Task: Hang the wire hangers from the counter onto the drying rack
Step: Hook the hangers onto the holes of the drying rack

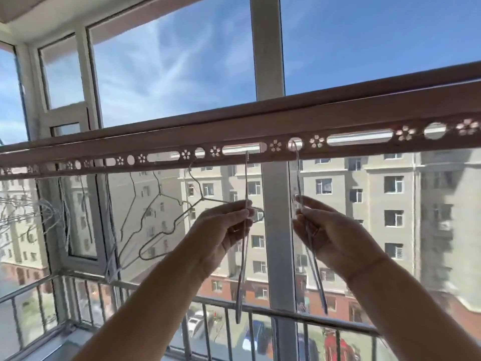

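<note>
The drying rack bar [234,131] runs across the view, brown, with round, oval and flower-shaped holes. My left hand [223,227] pinches a thin wire hanger [243,256] seen edge-on; its hook sits in an oval slot of the bar. My right hand [328,235] pinches a second wire hanger [316,269], also edge-on, whose hook passes through a round hole. Several more wire hangers [166,217] hang from the bar to the left, turned at angles. The counter is out of view.
Behind the rack are large windows with white frames [268,48] and a vertical post [278,230]. A metal railing [208,303] runs along the bottom of the glass. A bundle of pale hangers [44,212] hangs at far left.
</note>
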A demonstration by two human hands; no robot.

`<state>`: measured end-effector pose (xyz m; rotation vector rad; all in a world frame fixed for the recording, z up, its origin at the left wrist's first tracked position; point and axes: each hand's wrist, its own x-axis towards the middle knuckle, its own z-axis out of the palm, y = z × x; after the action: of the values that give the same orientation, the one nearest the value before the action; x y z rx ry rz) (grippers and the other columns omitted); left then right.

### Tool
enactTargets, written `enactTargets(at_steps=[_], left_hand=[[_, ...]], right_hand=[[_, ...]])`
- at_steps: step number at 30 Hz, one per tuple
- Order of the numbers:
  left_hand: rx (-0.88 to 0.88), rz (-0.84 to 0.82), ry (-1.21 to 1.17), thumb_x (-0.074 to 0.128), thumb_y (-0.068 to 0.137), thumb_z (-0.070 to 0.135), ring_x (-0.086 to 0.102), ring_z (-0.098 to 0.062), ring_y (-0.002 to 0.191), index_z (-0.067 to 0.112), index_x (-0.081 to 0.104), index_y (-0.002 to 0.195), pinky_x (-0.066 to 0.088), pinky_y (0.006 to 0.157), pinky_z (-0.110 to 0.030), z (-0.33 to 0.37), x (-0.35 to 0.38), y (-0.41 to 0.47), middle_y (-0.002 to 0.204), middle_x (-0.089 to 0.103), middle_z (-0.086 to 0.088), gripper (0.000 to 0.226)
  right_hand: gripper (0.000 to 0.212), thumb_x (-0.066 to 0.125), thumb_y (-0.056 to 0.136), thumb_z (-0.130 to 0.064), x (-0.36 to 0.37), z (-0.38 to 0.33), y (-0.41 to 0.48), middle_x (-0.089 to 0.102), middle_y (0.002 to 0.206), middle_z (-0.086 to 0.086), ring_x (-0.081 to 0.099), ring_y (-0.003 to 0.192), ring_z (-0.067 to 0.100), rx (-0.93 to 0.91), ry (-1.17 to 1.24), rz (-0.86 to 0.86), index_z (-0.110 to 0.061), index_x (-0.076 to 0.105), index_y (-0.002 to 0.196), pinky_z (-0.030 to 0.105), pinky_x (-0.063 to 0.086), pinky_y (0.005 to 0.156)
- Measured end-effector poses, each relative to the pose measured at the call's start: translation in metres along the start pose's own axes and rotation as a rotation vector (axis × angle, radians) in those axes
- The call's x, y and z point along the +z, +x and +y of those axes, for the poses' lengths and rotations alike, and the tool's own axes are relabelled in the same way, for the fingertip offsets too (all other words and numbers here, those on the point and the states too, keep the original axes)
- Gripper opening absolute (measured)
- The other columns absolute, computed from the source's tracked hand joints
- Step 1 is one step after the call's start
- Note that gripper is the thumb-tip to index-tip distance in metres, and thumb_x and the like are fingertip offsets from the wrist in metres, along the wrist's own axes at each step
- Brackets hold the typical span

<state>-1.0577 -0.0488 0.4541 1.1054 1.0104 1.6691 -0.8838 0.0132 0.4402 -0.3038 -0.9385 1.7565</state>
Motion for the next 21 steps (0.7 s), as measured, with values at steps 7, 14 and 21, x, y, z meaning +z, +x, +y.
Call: enactTargets(at_steps=[7, 14, 21], left_hand=[[-0.02, -0.092, -0.077, 0.054, 0.086, -0.006, 0.061, -0.015, 0.068, -0.004, 0.065, 0.104, 0.054, 0.057, -0.017, 0.0, -0.012, 0.046, 0.084, 0.067, -0.012, 0.022], [-0.026, -0.109, -0.103, 0.055, 0.086, -0.007, 0.061, -0.017, 0.073, -0.004, 0.065, 0.107, 0.054, 0.057, -0.018, -0.007, -0.014, 0.08, 0.086, 0.067, -0.013, 0.023], [-0.058, -0.133, -0.113, 0.054, 0.088, -0.004, 0.06, -0.016, 0.071, -0.003, 0.065, 0.107, 0.054, 0.056, -0.017, -0.024, -0.017, 0.09, 0.084, 0.067, -0.011, 0.022]], right_hand=[[0.029, 0.044, 0.09, 0.006, 0.0, -0.004, 0.023, 0.056, 0.071, 0.007, 0.058, 0.052, 0.01, -0.062, -0.059, 0.044, -0.004, 0.061, 0.112, 0.021, 0.053, 0.05], [0.03, 0.045, 0.09, 0.006, -0.007, -0.001, 0.037, 0.056, 0.07, 0.007, 0.058, 0.055, 0.011, -0.065, -0.065, 0.118, 0.001, 0.058, 0.116, 0.021, 0.053, 0.049], [0.033, 0.047, 0.088, 0.005, -0.018, 0.002, 0.038, 0.058, 0.068, 0.007, 0.058, 0.056, 0.013, -0.07, -0.07, 0.113, -0.001, 0.056, 0.12, 0.025, 0.056, 0.052]])
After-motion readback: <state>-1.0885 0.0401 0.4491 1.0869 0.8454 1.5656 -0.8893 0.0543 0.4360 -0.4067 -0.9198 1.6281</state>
